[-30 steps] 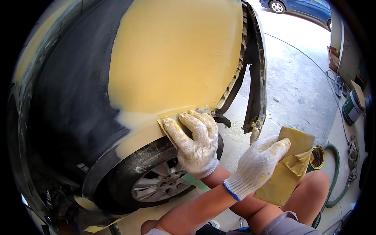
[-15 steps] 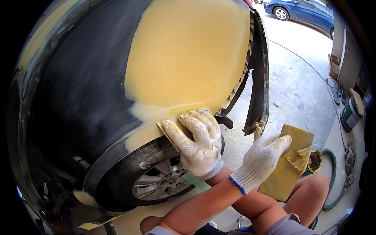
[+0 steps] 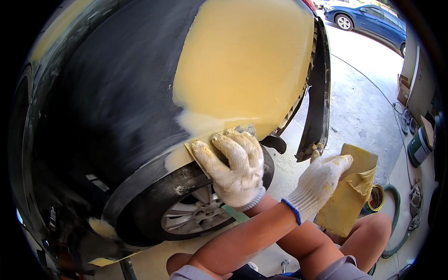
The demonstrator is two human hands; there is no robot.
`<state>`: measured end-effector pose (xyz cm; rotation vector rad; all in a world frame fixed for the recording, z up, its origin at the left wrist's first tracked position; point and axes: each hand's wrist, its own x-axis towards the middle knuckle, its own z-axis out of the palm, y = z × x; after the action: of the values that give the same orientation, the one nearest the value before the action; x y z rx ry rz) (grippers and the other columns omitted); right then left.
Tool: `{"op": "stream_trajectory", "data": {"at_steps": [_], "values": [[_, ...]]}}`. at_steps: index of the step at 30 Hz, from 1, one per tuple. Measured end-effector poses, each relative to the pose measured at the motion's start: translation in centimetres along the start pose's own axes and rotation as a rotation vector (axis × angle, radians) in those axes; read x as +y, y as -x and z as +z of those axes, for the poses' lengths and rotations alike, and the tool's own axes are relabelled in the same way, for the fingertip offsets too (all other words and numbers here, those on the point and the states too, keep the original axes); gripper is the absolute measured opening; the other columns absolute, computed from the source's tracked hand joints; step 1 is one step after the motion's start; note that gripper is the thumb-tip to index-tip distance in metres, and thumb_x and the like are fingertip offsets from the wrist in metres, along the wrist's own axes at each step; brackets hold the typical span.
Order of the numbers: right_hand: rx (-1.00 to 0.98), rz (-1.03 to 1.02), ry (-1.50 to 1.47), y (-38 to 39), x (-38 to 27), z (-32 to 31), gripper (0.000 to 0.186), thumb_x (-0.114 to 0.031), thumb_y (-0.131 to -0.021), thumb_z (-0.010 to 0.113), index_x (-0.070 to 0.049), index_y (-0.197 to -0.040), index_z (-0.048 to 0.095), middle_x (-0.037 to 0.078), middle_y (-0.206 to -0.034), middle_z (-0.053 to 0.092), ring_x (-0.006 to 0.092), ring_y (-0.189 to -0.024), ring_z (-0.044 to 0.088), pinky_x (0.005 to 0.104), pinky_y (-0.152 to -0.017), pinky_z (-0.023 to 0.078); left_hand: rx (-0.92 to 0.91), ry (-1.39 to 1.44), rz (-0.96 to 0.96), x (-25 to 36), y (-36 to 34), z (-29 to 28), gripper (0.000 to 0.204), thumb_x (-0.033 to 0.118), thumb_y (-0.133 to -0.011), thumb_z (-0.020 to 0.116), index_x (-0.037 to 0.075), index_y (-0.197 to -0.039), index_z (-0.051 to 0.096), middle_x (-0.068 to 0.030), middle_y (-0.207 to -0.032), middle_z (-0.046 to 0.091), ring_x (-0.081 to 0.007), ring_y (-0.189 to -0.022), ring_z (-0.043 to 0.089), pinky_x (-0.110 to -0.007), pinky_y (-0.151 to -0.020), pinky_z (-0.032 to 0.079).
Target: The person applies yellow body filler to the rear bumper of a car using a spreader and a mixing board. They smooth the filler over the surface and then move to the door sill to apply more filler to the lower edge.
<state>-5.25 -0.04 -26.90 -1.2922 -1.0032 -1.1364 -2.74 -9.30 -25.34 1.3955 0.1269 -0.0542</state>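
My forearms cross, the left over the right. My right hand (image 3: 238, 172), in a white knitted glove smeared with yellow, presses a flat putty spreader (image 3: 246, 127) against the car's fender just above the wheel arch; the fingers cover most of the spreader. Yellow filler (image 3: 247, 60) coats a large patch of the black body panel (image 3: 116, 84). Off to the right, my left hand (image 3: 322, 182), gloved with a blue cuff, grips a yellowish mixing board (image 3: 343, 205) carrying a soft lump of putty (image 3: 363, 182). Its thumb lies over the board's face.
Below the fender sits the wheel (image 3: 200, 210). A loose dark bumper edge (image 3: 317, 93) juts out right of the panel. Beside my knee stand an open can (image 3: 374, 198) and a green hose (image 3: 395, 205). A dark green bucket (image 3: 419, 147) and a blue car (image 3: 373, 21) are farther off.
The car has shifted rightward in view while my right hand stays almost in place, so the spreader now lies farther left along the fender. My left hand and the board moved slightly right and up.
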Motion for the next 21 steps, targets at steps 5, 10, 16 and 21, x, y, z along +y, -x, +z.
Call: {"op": "stream_trajectory", "data": {"at_steps": [5,10,16,21], "values": [[0.034,-0.019,0.093,3.9,0.2,0.7,0.050,-0.016,-0.070,0.083,-0.027,-0.118,0.081,0.003,-0.115,0.065,0.0295,-0.111,0.065,0.0489,-0.101,0.053,-0.019,0.095,-0.097,1.0,-0.2,0.0,0.037,0.031,-0.108,0.057,-0.003,-0.111,0.072,-0.0084,-0.099,0.073,-0.0143,-0.088,0.066,-0.032,-0.082,0.053],[-0.064,-0.051,-0.033,3.5,-1.0,-1.8,0.045,-0.019,-0.072,0.088,-0.023,-0.117,0.080,0.005,-0.113,0.068,0.0291,-0.110,0.066,0.0469,-0.094,0.056,-0.004,0.079,-0.038,0.3,-0.4,-0.3,0.037,0.034,-0.106,0.058,0.001,-0.109,0.073,-0.0097,-0.098,0.073,-0.0164,-0.085,0.066,-0.035,-0.078,0.054],[-0.008,-0.154,0.022,-0.8,-2.2,-0.1,0.047,-0.024,-0.073,0.084,-0.025,-0.120,0.081,0.003,-0.114,0.066,0.0287,-0.111,0.065,0.0466,-0.095,0.052,0.006,-0.088,-0.192,1.5,-1.8,0.8,0.046,0.041,-0.102,0.055,0.002,-0.119,0.071,-0.0142,-0.106,0.072,-0.0244,-0.088,0.070,-0.041,-0.081,0.056],[-0.029,-0.113,-0.064,-1.2,-4.6,2.4,0.050,-0.019,-0.069,0.084,-0.023,-0.119,0.081,0.002,-0.117,0.064,0.0281,-0.111,0.063,0.0458,-0.092,0.051,0.020,-0.209,-0.151,1.8,-0.6,-0.2,0.048,0.042,-0.101,0.055,0.000,-0.120,0.070,-0.0171,-0.110,0.073,-0.0274,-0.096,0.071,-0.043,-0.087,0.055]]}}
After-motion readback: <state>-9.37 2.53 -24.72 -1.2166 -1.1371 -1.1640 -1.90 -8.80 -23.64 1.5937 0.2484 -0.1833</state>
